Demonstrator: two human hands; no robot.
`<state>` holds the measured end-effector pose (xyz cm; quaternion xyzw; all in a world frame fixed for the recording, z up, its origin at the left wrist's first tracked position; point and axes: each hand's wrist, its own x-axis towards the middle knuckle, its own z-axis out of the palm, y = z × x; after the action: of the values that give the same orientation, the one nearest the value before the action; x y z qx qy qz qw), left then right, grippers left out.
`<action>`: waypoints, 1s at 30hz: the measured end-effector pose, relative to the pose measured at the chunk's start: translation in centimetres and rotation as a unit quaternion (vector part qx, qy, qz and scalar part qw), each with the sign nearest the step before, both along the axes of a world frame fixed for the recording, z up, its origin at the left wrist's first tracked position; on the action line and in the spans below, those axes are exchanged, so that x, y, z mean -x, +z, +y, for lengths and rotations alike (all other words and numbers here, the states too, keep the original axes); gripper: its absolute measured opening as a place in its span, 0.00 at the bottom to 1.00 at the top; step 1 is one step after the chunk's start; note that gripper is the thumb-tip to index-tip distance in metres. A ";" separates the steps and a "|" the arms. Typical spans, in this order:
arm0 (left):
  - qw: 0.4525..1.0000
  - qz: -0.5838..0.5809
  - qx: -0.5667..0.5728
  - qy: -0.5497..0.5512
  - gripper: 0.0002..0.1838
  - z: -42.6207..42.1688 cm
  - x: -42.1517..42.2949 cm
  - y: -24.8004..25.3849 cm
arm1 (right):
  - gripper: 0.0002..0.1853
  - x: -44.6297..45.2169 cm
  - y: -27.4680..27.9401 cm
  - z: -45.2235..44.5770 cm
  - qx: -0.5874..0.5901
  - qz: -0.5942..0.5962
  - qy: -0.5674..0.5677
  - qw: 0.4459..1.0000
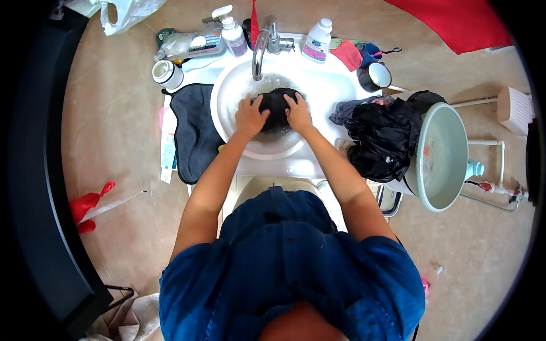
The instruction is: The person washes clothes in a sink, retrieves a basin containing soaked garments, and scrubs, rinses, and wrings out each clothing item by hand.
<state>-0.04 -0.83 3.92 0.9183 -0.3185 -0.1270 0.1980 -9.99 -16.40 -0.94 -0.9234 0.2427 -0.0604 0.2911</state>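
Note:
A dark, wet cloth-like item (275, 109) lies in the round white sink basin (223, 116), partly in water with some suds. My left hand (251, 115) rests on its left side, fingers apart and bent over its edge. On the right side my right hand (298, 113) presses with its fingertips, the fingers also spread. The metal faucet (260, 54) arches over the basin just behind the item. Whether the fingers grip a fold of the item cannot be made out.
A dark mat (196, 133) covers the counter's left side. Behind stand a pump bottle (234, 35), a white bottle (318, 41) and a mug (375, 77). Black plastic bags (384, 136) and a green basin (442, 156) are at the right.

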 end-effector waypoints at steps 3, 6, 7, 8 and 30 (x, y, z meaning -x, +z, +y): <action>0.985 0.011 -0.161 -0.066 0.42 -1.7 1.6 0.4 | 0.33 0.3 -2.0 2.1 0.079 0.077 0.029 0.993; 0.946 -0.033 -0.296 -0.128 0.45 -2.7 1.6 -3.0 | 0.34 0.0 -1.9 3.9 0.172 0.235 0.081 0.953; 0.935 -0.045 -0.323 -0.141 0.44 -3.0 1.6 -4.2 | 0.34 -0.1 -2.8 4.2 0.183 0.255 0.091 0.945; 0.922 -0.058 -0.350 -0.154 0.43 -3.2 1.6 -5.3 | 0.34 -0.1 -3.6 4.4 0.194 0.275 0.101 0.936; 0.990 0.003 0.126 -0.069 0.26 -5.8 6.1 6.9 | 0.24 0.0 -3.0 3.2 -0.838 -0.415 0.190 0.298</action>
<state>-6.10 -6.61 10.82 0.8614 -0.3939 -0.1022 0.3040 -10.02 -13.17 -3.91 -0.0524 -0.1732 -0.1424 0.9731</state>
